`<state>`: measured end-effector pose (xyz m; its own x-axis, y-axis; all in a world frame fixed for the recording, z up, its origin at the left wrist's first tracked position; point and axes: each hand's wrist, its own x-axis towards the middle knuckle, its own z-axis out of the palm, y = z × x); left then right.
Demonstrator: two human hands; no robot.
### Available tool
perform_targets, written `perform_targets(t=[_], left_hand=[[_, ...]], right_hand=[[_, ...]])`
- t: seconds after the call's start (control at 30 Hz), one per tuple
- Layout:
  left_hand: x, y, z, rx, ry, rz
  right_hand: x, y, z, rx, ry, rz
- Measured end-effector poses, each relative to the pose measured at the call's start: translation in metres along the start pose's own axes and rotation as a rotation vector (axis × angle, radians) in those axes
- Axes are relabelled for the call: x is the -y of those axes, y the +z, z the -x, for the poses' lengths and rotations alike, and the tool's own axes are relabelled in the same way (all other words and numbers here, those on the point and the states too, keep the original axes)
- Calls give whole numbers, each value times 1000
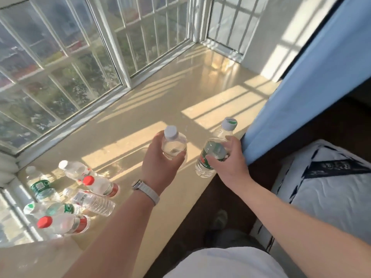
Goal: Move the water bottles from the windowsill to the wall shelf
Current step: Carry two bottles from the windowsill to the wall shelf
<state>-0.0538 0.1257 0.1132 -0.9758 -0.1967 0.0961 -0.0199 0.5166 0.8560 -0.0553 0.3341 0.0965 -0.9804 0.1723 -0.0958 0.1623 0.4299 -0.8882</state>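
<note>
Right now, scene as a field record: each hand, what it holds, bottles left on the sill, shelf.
left hand: grips white-capped bottle over the windowsill
right hand: grips green-labelled bottle at the windowsill's front edge; lifted or resting, cannot tell
remaining bottles: about six, clustered at the windowsill's left end
right of windowsill: blue curtain
wall shelf: not in view
</note>
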Motion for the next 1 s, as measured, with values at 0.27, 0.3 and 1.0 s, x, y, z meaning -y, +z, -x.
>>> perform_targets(t=[0.27,0.3,1.0], left_hand=[[-80,80,-2,202,156,32],[-90,91,-3,224,169,35],[-312,370,-11,666,597,72]], right_hand=[[-19,-106,-10,-228,3,-28],[-22,-121,-11,-257,-4,-28],[-119,-419,-23,-721,93,-70]])
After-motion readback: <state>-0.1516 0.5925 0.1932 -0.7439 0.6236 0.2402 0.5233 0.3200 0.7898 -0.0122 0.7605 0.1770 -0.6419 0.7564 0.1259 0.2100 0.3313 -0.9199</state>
